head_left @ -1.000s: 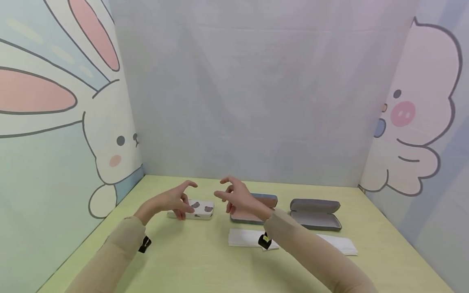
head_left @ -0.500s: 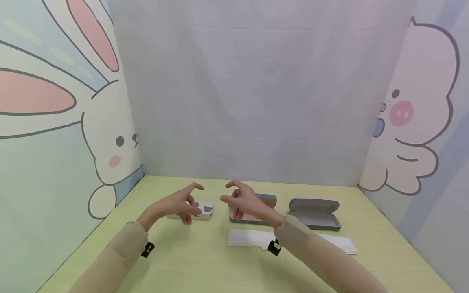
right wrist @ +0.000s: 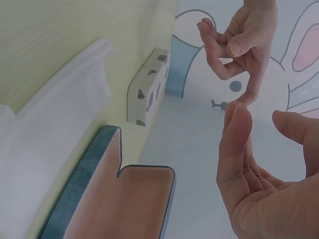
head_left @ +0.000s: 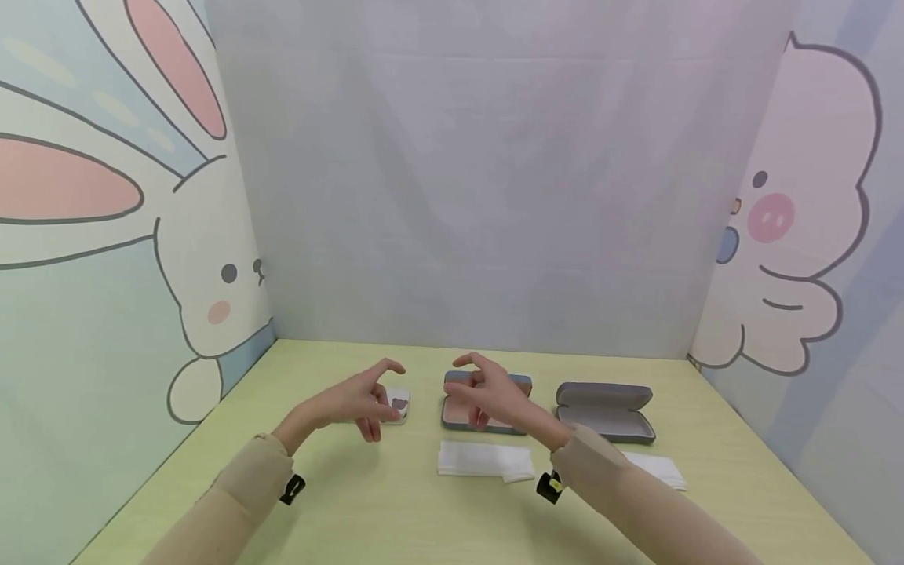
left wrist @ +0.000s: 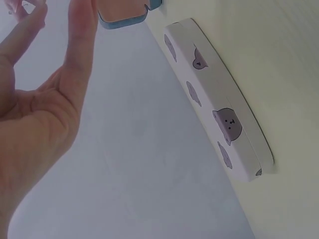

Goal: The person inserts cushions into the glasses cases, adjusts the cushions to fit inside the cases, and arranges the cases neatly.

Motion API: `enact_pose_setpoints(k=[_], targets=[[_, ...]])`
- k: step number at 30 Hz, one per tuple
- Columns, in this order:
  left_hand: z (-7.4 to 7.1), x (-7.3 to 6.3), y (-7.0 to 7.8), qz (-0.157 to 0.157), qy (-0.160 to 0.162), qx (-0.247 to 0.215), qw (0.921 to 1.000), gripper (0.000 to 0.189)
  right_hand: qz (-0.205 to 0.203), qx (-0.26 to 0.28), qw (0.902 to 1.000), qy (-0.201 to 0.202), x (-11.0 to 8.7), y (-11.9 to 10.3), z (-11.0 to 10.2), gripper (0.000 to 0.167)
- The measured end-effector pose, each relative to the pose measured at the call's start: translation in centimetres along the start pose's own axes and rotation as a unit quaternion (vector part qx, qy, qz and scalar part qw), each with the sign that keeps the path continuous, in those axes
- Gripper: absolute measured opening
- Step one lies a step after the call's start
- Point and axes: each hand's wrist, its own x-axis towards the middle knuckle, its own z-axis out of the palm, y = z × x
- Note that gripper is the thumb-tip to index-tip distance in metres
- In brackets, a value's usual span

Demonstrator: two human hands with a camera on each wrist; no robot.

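Observation:
My left hand hovers over the table, fingers loosely bent, holding nothing. Behind it, partly hidden in the head view, lies a closed white glasses case with grey bear prints. To the right my right hand is also raised, its fingers bent and apart, with nothing between them. It covers part of an opened blue glasses case with a pinkish-tan lining. In the right wrist view, that blue case's lining shows beside the right hand, and the bear-print case stands farther off.
An opened grey glasses case sits at the right. Two folded white cloths lie in front of the open cases: one cloth before the blue case, another cloth partly behind the right sleeve. Printed curtains surround the yellow-green table.
Both hands have drifted right and slightly toward me, fingers keeping much the same bent shape. The left hand now covers more of the bear-print case. The cases and cloths stay put.

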Motion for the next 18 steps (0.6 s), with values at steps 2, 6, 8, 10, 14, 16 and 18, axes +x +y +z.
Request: enact_pose_setpoints(k=[2, 6, 8, 10, 14, 16, 18], targets=[[0.2, 0.0, 0.0, 0.004, -0.001, -0.004, 1.0, 0.071, 0.003, 0.001, 1.0, 0.002, -0.3, 0.2, -0.3, 0.05], [0.7, 0.1, -0.1, 0.009, -0.004, -0.003, 0.9999, 0.069, -0.002, -0.001, 1.0, -0.004, -1.0, 0.8, -0.9, 0.055], [1.0, 0.1, -0.1, 0.009, -0.006, -0.002, 0.9999, 0.069, -0.007, -0.001, 1.0, -0.005, -1.4, 1.0, -1.3, 0.057], [1.2, 0.1, -0.1, 0.008, -0.008, -0.004, 0.9999, 0.07, -0.008, 0.001, 1.0, -0.002, -1.7, 1.3, -1.7, 0.057], [1.6, 0.2, -0.1, 0.003, -0.011, -0.009, 0.9999, 0.073, -0.003, -0.004, 0.9999, 0.015, -2.4, 1.8, -2.3, 0.056], [1.7, 0.3, 0.0, 0.0, -0.012, -0.012, 0.9999, 0.073, 0.0, -0.009, 0.9997, 0.021, -2.7, 2.0, -2.6, 0.058], [1.9, 0.4, -0.1, 0.001, -0.014, -0.015, 0.9998, 0.072, 0.0, -0.014, 0.9997, 0.022, -2.9, 2.2, -2.8, 0.06]])
